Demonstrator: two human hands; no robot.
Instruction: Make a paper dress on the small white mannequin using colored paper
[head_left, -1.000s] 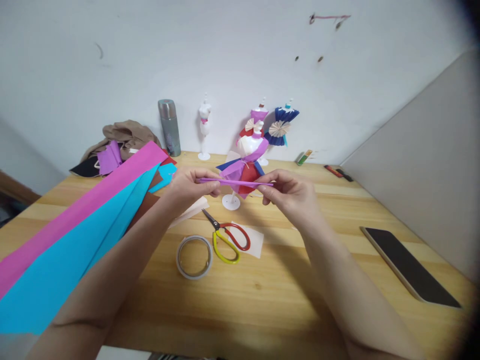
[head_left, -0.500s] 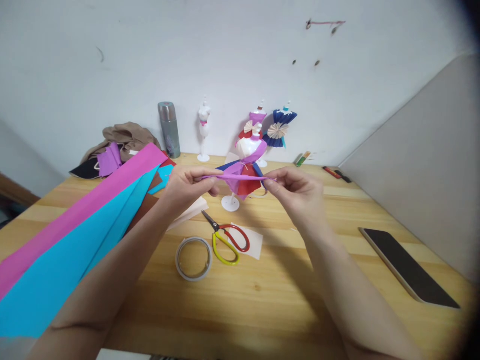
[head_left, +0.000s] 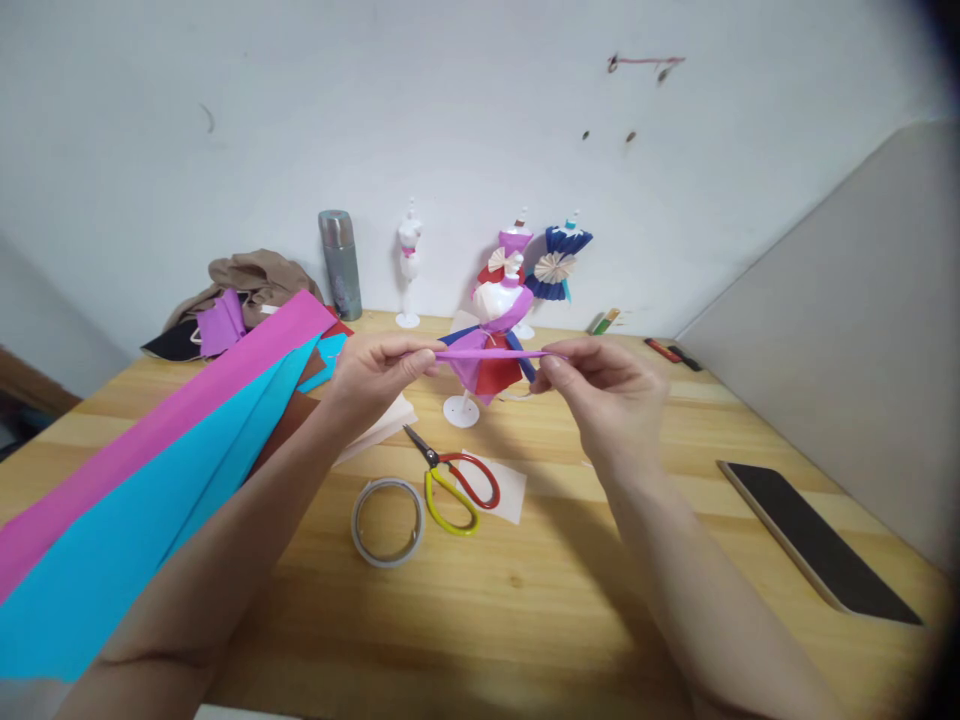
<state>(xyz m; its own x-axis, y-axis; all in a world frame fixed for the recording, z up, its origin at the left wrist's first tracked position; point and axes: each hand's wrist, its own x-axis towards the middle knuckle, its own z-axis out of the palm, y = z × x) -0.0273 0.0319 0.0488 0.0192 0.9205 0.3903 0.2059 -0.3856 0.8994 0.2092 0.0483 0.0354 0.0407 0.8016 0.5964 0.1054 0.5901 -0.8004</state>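
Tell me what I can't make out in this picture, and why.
Head view:
Purple paper strip: exact ends, covered by the left hand and right hand.
Rear red-skirted mannequin: much of its skirt, behind the front mannequin.
Turquoise paper: near end, cut off by the left edge.
White item: what it is, cut off by the bottom edge.

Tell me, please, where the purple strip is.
Central in the head view, the strip spans left hand to right hand, before the nearest white mannequin.

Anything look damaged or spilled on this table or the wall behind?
The wall looks marred: dark spots and a thin reddish line at upper right, a faint curved mark at upper left, odd on plain white. No spill shows on the table.
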